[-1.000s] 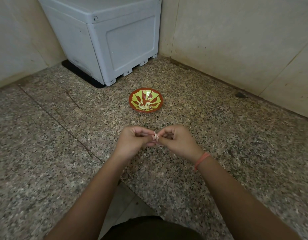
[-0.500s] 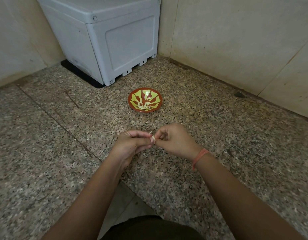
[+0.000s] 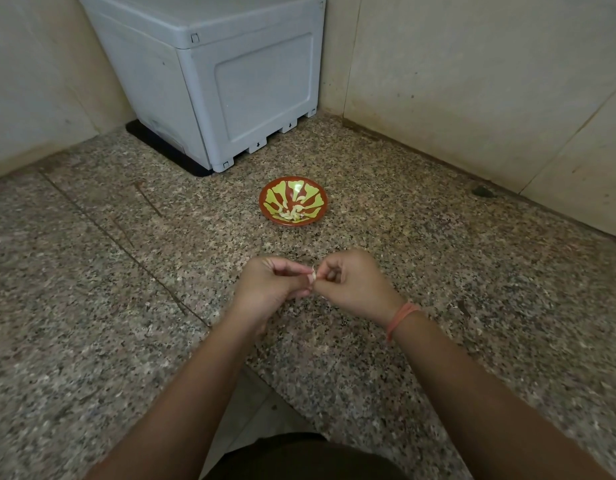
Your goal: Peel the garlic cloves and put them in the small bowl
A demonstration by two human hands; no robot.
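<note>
Left hand (image 3: pixel 270 285) and right hand (image 3: pixel 355 284), held close together just above the speckled grey-brown granite floor (image 3: pixel 91 306). Both have curled fingers, and the thumb and fingertips of each pinch the same small pale garlic clove (image 3: pixel 312 273), which sits between them and is mostly hidden by the fingers. A grip from both sides probably lets one hand steady the clove while the other picks at its papery skin (which hand does which cannot be told from this view). How much skin is left on the clove cannot be told either.

The small round bowl, red-brown with a yellow-green leaf pattern (image 3: pixel 278 195), stands on the floor straight ahead of the hands and well apart from them. A few pale pieces, apparently peeled cloves (image 3: pixel 291 214), lie at its bottom. This position probably means a short forward reach will deliver each finished clove. Peeling short of the bowl rather than over it should also keep loose skin out of it.

The step in hand is judged to be peeling, as the held clove is not yet in the bowl.

A thin orange thread band (image 3: pixel 400 318) circles the right wrist. Behind the bowl, a pale grey moulded plastic box (image 3: pixel 237 84) stands in the corner where the beige walls (image 3: pixel 472 81) meet, taking no part in the work.
</note>
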